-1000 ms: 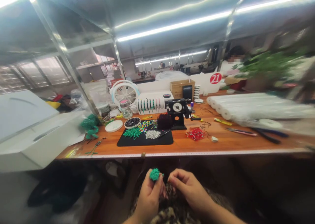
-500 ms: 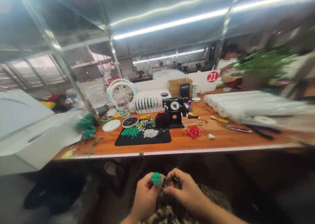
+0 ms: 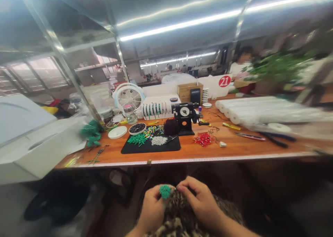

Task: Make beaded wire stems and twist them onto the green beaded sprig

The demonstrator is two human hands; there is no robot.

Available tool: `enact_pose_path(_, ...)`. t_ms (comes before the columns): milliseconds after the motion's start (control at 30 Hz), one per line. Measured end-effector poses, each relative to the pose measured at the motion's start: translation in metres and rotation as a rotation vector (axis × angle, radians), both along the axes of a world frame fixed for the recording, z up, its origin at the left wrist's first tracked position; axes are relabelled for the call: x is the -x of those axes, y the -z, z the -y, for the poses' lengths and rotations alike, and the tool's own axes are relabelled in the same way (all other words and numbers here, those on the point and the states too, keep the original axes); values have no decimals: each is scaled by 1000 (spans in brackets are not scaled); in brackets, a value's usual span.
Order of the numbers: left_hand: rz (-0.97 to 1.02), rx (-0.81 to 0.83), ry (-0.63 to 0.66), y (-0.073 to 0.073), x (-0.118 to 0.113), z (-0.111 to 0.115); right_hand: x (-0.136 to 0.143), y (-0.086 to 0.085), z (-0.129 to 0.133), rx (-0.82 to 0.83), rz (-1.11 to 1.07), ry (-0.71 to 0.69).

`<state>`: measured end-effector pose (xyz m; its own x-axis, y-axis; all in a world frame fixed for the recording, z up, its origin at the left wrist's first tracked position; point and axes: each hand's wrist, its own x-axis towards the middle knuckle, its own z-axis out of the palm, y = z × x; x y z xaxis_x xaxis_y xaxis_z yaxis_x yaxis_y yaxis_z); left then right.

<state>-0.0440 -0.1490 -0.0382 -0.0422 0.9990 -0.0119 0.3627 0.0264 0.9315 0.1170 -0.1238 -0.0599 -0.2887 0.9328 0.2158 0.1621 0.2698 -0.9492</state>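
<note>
My left hand (image 3: pixel 154 204) is closed round a bundle of thin green strands (image 3: pixel 164 192), its clustered ends facing up, over my patterned lap. Close to its right, my right hand (image 3: pixel 200 199) has thumb and forefinger pinched together. A tiny bit of green shows between the two hands, but what the right fingertips grip is too small to make out. On the table ahead, a black mat (image 3: pixel 151 149) bears green pieces (image 3: pixel 137 140) like those in the bundle, multicoloured beads (image 3: pixel 153 131) and silvery beads (image 3: pixel 159 140).
A black hand-crank machine (image 3: pixel 184 120) stands behind the mat, beside ribbon spools (image 3: pixel 156 110) and a white fan (image 3: pixel 129 99). Red pieces (image 3: pixel 203 139), pliers (image 3: pixel 277 140) and white rolls (image 3: pixel 260 108) lie to the right. An open white box (image 3: pixel 39 150) is at left.
My right hand's fingers have drawn together into a tighter pinch and shifted slightly. The left hand still holds the green bundle almost in place. At back right, a person has moved a little.
</note>
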Motion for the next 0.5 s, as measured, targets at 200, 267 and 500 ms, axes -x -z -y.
enact_pose_path(200, -78, -116, -26, -6, 12, -3, -25, 2, -11, -19, 61, 79)
enact_pose_path(267, -97, -202, -123, -12, 24, -8, -47, 3, -18, 9, 66, 170)
enact_pose_path(500, -60, -268, -296, -34, 40, -14, -103, 6, -23, 78, 262, 195)
